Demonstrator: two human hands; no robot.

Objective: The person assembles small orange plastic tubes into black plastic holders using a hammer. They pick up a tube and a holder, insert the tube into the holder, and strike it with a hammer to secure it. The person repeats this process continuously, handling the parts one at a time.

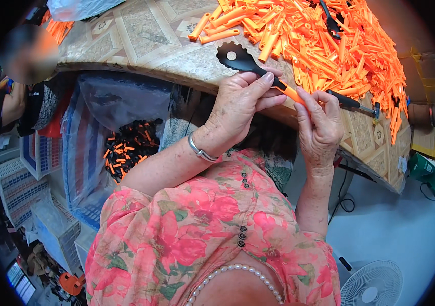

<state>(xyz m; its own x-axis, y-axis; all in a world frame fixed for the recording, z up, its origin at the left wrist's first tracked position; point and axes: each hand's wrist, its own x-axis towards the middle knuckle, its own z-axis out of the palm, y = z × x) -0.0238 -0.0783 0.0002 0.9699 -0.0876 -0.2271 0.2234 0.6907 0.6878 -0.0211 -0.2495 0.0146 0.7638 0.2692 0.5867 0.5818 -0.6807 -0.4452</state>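
A black pasta server (244, 60) with a toothed rim and a round hole is held over the table's front edge. My left hand (235, 104) grips its black neck between thumb and fingers. An orange handle sleeve (293, 94) sits at the lower end of the neck, pinched by the thumb and fingers of my right hand (322, 125). How far the neck goes into the sleeve is hidden by my fingers. Just beyond both hands, a big heap of loose orange handles (324, 58) covers the right side of the table (141, 33).
A hammer (352, 103) lies by the heap, right of my right hand. Among the handles rests another black utensil (332, 25). Below the table, left, a plastic-lined bin (120, 99) holds black-and-orange pieces (133, 145). Another person (13, 104) is at far left; a fan (373, 285) stands lower right.
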